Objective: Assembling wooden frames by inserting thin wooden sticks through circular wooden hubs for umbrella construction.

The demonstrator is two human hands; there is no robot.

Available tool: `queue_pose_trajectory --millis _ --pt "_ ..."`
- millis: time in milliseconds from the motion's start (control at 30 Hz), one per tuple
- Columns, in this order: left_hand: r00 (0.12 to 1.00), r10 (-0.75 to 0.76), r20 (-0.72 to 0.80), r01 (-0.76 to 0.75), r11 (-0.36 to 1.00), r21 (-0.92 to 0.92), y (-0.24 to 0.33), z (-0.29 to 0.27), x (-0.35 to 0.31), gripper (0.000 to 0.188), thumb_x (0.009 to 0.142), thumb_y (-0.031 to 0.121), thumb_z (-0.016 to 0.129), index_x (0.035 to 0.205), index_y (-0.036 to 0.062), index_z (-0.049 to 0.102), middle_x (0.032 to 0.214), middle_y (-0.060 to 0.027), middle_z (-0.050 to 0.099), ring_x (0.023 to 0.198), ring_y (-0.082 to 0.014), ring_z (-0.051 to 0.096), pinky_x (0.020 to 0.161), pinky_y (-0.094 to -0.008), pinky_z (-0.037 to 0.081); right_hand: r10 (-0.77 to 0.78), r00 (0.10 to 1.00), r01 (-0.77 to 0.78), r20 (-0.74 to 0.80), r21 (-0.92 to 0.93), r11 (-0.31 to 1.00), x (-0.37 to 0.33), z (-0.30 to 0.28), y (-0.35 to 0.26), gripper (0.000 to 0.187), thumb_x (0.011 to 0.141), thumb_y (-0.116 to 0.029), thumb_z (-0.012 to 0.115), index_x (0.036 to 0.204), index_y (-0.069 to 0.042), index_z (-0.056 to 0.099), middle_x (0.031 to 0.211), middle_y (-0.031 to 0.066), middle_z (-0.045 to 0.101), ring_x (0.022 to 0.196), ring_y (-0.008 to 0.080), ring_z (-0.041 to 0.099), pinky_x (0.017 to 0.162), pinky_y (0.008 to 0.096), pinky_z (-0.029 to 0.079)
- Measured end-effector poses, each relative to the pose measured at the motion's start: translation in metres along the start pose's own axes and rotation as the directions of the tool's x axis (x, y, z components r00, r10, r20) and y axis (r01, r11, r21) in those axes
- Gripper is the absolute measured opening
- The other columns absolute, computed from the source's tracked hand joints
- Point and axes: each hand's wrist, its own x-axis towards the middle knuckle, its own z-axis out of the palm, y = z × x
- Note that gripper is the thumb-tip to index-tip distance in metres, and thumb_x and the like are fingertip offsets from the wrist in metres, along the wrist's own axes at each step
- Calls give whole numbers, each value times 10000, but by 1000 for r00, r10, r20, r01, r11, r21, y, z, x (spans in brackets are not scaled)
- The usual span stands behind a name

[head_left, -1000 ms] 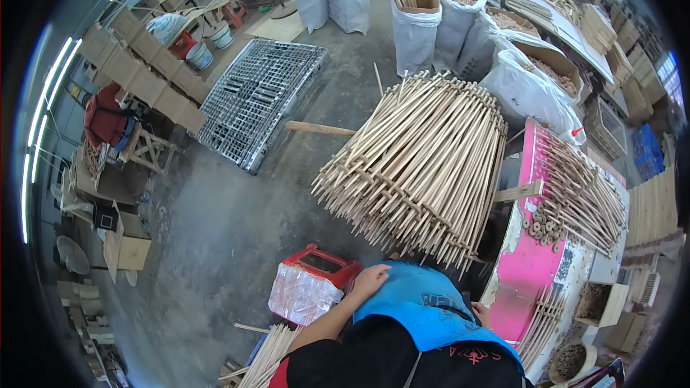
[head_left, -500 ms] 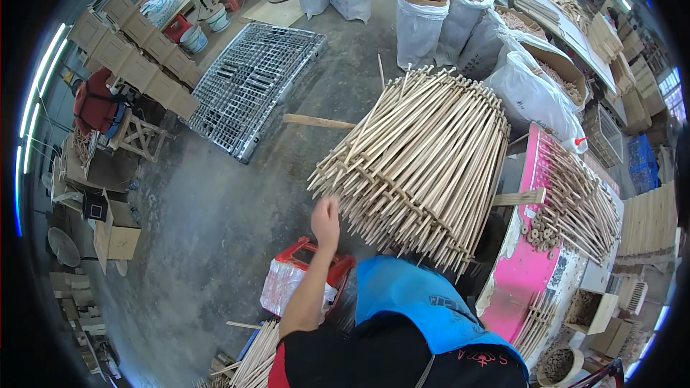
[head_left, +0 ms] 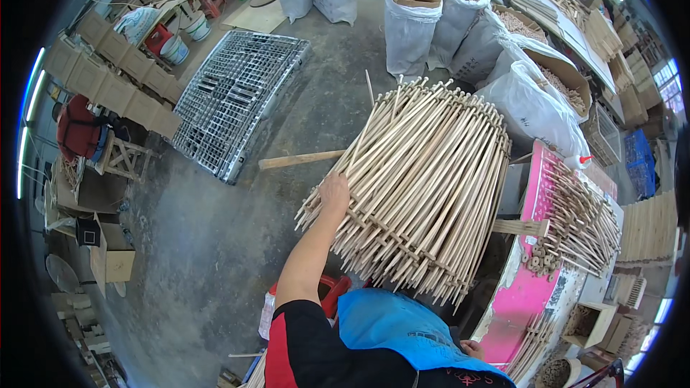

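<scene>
A large stack of thin wooden sticks (head_left: 424,179), many with knobbed ends, lies in front of me. At the stack's left edge, my left hand (head_left: 334,192) has its fingers curled closed against a wooden stick; the fingertips are partly hidden. Low on the right, beside my blue apron (head_left: 395,323) and the pink tabletop (head_left: 507,309), only a small part of my right hand (head_left: 472,349) shows. Its fingers are mostly hidden. Wooden bars (head_left: 302,159) jut out from both sides of the stack.
More sticks (head_left: 578,215) and small wooden rings (head_left: 540,260) lie on the right table, near a white bottle with a red tip (head_left: 577,162). White sacks (head_left: 413,36) stand behind. A grey pallet (head_left: 241,93) is at the left; a red stool (head_left: 332,291) is below my left arm.
My left hand has moved up and forward from beside the stack onto its left edge. My right hand has come partly into view. The view has shifted slightly.
</scene>
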Motion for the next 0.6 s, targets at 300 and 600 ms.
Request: queue_pose_trajectory --millis 300,600 --pt "983 -151 102 174 947 -269 -10 -15 8 138 831 80 569 931 37 654 1014 -174 644 951 -359 631 831 -470 500 20 999 -20 -35 -11 1000 -1 24 -50 170 934 -117 617 1067 -29 677 910 39 694 787 122 634 736 276 531" --pt "1000 6 -17 -12 919 -395 -14 -35 -10 213 839 86 655 1041 83 589 1033 -148 618 1000 -349 594 818 -470 469 -61 998 61 9 19 998 9 35 -48 155 921 -121 632 1016 -15 694 885 43 698 784 116 638 734 263 529"
